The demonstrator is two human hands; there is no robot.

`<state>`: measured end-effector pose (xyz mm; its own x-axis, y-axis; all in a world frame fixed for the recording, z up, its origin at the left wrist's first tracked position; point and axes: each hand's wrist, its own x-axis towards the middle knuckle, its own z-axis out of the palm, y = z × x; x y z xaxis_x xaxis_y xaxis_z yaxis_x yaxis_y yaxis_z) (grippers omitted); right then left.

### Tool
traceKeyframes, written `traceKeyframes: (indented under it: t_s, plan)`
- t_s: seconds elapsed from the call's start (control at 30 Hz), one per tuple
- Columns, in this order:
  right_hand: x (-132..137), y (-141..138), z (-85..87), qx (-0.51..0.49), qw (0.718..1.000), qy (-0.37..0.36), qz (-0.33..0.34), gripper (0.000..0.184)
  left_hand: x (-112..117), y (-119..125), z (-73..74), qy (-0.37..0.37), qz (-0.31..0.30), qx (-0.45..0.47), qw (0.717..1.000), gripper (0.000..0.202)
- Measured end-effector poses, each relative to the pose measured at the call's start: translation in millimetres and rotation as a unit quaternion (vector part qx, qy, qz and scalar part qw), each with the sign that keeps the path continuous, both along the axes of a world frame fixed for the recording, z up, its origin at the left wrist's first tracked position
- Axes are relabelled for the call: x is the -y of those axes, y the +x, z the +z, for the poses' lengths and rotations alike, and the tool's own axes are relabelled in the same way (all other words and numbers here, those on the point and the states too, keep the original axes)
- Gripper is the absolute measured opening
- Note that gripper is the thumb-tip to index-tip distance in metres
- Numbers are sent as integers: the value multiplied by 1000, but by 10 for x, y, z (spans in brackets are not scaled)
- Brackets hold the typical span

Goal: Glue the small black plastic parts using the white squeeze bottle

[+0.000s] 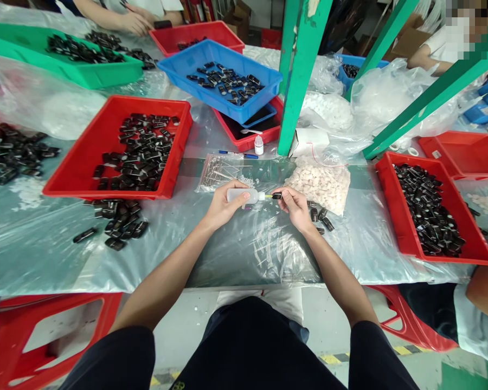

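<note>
left hand (222,207), stretched forward, grips a level bottle (235,194); right hand (296,206) pinches black part (276,195).

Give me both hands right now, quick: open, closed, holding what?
Left hand: closed around a translucent bottle.
Right hand: closed, pinching a small black part at the bottle's nozzle.

Cool, bright light fills the room evenly, seemingly from overhead, and the shadows are soft. White glare streaks the plastic-covered bench (274,249) in front of me. Farther back, the black plastic (339,27) sinks into gloom. The pale bottle (242,195) looks fairly crisp mid-view; towards the edges the red stool (4,341) stretches wide, and coarse pixel blocks mask the top right corner.
</note>
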<state>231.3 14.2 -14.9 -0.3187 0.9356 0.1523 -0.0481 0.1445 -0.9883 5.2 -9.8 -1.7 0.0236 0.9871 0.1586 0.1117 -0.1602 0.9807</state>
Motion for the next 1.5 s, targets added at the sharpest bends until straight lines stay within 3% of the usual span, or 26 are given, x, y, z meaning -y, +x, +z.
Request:
traceKeyframes:
  t_s: [0.67, 1.5]
  plan:
    - [9, 23, 42, 19, 1000, 24, 0, 59, -5, -6, 17, 2, -17, -2, 1000, 45]
    - [44, 33, 148, -6, 1000, 1, -2, 43, -11, 10, -15, -8, 41, 50, 998, 44]
